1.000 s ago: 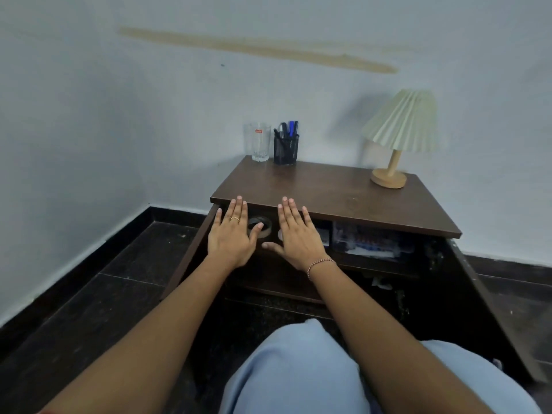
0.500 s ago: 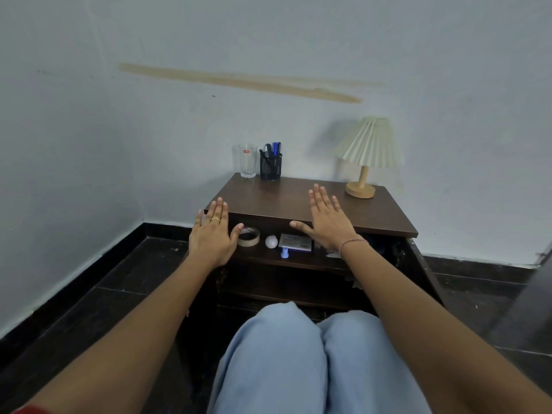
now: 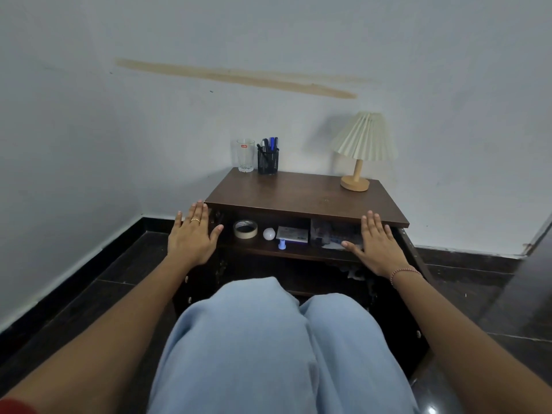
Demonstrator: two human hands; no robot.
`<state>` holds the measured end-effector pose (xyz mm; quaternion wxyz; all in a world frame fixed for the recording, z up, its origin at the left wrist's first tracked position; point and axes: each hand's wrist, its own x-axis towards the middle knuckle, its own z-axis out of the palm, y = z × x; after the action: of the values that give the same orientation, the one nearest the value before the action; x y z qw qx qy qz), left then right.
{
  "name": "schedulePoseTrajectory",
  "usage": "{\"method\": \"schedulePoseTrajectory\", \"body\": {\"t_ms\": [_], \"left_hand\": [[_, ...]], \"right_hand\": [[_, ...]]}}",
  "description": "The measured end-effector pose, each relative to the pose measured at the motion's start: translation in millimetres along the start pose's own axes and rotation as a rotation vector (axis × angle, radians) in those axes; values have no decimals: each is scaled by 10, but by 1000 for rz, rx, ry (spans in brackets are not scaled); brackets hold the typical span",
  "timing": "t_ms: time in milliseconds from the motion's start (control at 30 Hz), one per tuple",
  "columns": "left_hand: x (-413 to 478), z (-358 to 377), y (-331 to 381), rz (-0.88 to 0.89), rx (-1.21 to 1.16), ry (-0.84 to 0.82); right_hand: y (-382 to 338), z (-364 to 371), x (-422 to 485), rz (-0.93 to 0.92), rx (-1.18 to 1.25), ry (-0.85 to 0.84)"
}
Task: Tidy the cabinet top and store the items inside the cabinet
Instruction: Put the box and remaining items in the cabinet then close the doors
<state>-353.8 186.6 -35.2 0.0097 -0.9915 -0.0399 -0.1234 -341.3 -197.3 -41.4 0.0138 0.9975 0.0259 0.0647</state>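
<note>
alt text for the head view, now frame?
Two open, empty hands, left hand and right hand, flank an open dark wooden cabinet whose shelf holds a tape roll; a pleated cream lamp stands on top.

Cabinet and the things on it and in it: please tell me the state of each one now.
Cabinet: doors open.
Glass: upright, empty.
Pen holder: upright, holding pens.
Lamp: upright, unlit.
Tape roll: lying flat on shelf.
Left hand: open, empty.
Right hand: open, empty.
</note>
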Motion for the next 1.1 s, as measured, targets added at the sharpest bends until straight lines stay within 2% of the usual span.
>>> {"method": "schedulePoseTrajectory", "body": {"t_ms": [367,700,900,1100], "left_hand": [[163,285,-128,23,3,-58],[310,643,-332,4,-18,-148],[348,786,-441,-21,-104,-167],[348,826,-237,-55,-202,-178]], "right_hand": [[444,390,-88,110,-18,-70],[956,650,-45,204,-136,-106],[970,673,-30,196,-104,-96],[863,663,-42,213,-112,-88]]}}
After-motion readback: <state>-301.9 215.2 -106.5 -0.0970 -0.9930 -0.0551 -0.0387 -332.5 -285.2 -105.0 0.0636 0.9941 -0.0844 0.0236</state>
